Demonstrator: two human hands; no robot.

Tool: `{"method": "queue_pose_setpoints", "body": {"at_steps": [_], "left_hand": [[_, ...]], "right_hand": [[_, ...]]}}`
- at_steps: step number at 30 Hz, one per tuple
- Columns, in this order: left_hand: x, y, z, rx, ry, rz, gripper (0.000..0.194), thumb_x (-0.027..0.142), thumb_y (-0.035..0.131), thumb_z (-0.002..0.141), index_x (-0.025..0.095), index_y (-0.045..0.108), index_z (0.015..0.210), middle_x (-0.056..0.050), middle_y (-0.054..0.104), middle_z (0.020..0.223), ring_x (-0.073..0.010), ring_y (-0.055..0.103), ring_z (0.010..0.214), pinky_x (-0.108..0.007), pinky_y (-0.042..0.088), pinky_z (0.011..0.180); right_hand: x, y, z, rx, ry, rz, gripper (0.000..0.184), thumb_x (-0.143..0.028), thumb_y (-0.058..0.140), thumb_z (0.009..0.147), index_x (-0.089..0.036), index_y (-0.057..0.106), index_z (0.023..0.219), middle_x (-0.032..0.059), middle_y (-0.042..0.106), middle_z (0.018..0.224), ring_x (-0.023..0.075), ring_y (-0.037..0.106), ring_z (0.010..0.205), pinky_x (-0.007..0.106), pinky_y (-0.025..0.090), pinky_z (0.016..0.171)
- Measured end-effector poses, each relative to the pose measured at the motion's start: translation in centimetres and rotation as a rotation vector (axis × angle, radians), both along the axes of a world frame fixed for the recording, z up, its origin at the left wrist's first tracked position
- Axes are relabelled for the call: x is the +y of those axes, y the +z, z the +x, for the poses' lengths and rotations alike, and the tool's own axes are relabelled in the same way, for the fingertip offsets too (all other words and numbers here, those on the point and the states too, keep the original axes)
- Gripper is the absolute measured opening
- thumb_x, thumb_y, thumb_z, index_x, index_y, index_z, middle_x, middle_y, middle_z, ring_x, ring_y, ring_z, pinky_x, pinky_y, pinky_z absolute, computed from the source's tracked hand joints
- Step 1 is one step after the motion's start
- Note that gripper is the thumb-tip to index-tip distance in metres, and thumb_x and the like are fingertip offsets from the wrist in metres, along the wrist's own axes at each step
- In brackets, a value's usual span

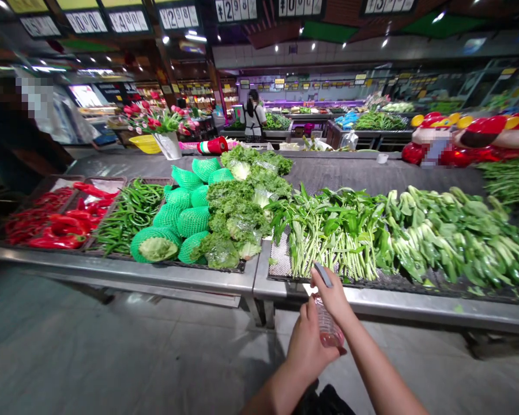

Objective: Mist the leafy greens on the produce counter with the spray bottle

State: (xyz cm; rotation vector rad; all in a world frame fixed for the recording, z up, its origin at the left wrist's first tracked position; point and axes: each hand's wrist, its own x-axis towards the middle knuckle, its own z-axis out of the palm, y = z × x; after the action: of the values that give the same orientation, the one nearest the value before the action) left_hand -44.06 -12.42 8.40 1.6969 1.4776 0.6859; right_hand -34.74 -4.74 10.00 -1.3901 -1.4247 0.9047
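Observation:
My left hand (308, 340) is wrapped around a clear plastic bottle (327, 326) held in front of the produce counter. My right hand (331, 293) sits on top of the bottle and pinches a grey nozzle or cap (322, 273) at its neck. Both hands hover just before the metal counter edge (285, 286), close to the cut ends of a bunch of long-stemmed greens (328, 236).
The counter carries red peppers (56, 222), green chillies (127, 216), net-wrapped cabbages (179, 216), lettuce (237, 216) and bok choy (454, 236). A person (254, 118) stands far behind near other stands. Another person (12, 138) is at the left. Grey floor lies below.

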Motion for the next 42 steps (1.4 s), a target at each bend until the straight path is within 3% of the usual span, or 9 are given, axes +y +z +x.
{"method": "queue_pose_setpoints", "body": {"at_steps": [7,15,19,22,26,31,35,38,42], "left_hand": [[0.1,-0.4,0.5,0.017,-0.033,0.022,0.106,0.035,0.078,0.049,0.016,0.017,0.134,-0.012,0.04,0.123,-0.0272,0.048,0.106,-0.034,0.041,0.09],[-1.1,-1.5,0.9,0.0,-0.049,-0.095,0.108,0.03,0.077,0.046,0.016,0.016,0.134,-0.012,0.042,0.119,-0.0282,0.048,0.105,-0.034,0.041,0.09],[-1.2,-1.8,1.0,0.013,-0.063,-0.153,0.107,0.029,0.078,0.044,0.014,0.019,0.132,-0.012,0.045,0.114,-0.0282,0.051,0.1,-0.035,0.043,0.085],[-0.9,-2.0,1.1,0.005,-0.063,-0.126,0.106,0.031,0.078,0.045,0.014,0.02,0.132,-0.012,0.045,0.114,-0.0276,0.052,0.098,-0.035,0.044,0.083],[0.4,-1.4,1.0,0.014,-0.071,-0.053,0.107,0.033,0.078,0.047,0.015,0.017,0.133,-0.013,0.042,0.12,-0.0287,0.05,0.103,-0.035,0.043,0.086],[3.1,1.8,0.2,0.011,-0.059,0.11,0.106,0.035,0.08,0.047,0.018,0.019,0.133,-0.011,0.041,0.122,-0.0287,0.047,0.109,-0.036,0.04,0.091],[4.8,4.3,-0.1,0.026,-0.039,0.185,0.107,0.037,0.08,0.048,0.018,0.018,0.134,-0.012,0.037,0.127,-0.0291,0.044,0.113,-0.037,0.038,0.095],[5.1,5.2,-0.2,0.015,-0.026,0.193,0.111,0.039,0.08,0.048,0.017,0.015,0.135,-0.013,0.037,0.128,-0.0283,0.045,0.112,-0.036,0.039,0.095],[5.1,5.0,-0.3,0.012,-0.033,0.183,0.112,0.04,0.081,0.046,0.016,0.016,0.134,-0.013,0.038,0.127,-0.0289,0.044,0.113,-0.037,0.038,0.096]], "right_hand": [[0.2,-0.1,0.7,0.032,-0.045,-0.02,0.04,-0.052,0.045,0.081,-0.017,0.06,0.095,0.0043,0.063,0.077,0.0199,0.059,0.071,0.031,0.045,0.062],[-0.9,-2.0,1.2,-0.065,-0.034,-0.068,0.039,-0.053,0.042,0.082,-0.021,0.052,0.061,0.0006,0.056,0.058,0.018,0.053,0.057,0.03,0.041,0.059],[-1.1,-3.3,1.3,-0.032,-0.045,-0.117,0.04,-0.054,0.042,0.082,-0.022,0.048,0.059,-0.0015,0.051,0.051,0.017,0.05,0.05,0.03,0.04,0.055],[-0.8,-3.2,1.5,-0.023,-0.049,-0.116,0.038,-0.054,0.043,0.081,-0.021,0.052,0.065,-0.0004,0.055,0.054,0.0178,0.053,0.053,0.03,0.041,0.056],[0.3,-1.4,1.5,-0.017,-0.062,-0.045,0.039,-0.053,0.045,0.08,-0.017,0.06,0.081,0.0041,0.063,0.07,0.0203,0.059,0.066,0.031,0.044,0.063],[2.7,2.8,1.0,-0.011,-0.048,0.074,0.041,-0.05,0.046,0.081,-0.017,0.06,0.099,0.0063,0.065,0.084,0.0212,0.06,0.078,0.032,0.045,0.071],[4.3,6.1,0.5,-0.063,-0.033,0.167,0.036,-0.05,0.044,0.083,-0.018,0.06,0.088,0.0049,0.063,0.078,0.0199,0.058,0.072,0.031,0.044,0.067],[4.8,7.0,0.2,-0.102,-0.021,0.178,0.036,-0.051,0.043,0.083,-0.019,0.057,0.077,0.0023,0.058,0.067,0.0182,0.055,0.062,0.029,0.042,0.06],[4.9,6.5,0.1,-0.094,-0.014,0.144,0.036,-0.052,0.042,0.084,-0.02,0.057,0.076,0.0003,0.056,0.062,0.0171,0.052,0.056,0.029,0.041,0.055]]}}
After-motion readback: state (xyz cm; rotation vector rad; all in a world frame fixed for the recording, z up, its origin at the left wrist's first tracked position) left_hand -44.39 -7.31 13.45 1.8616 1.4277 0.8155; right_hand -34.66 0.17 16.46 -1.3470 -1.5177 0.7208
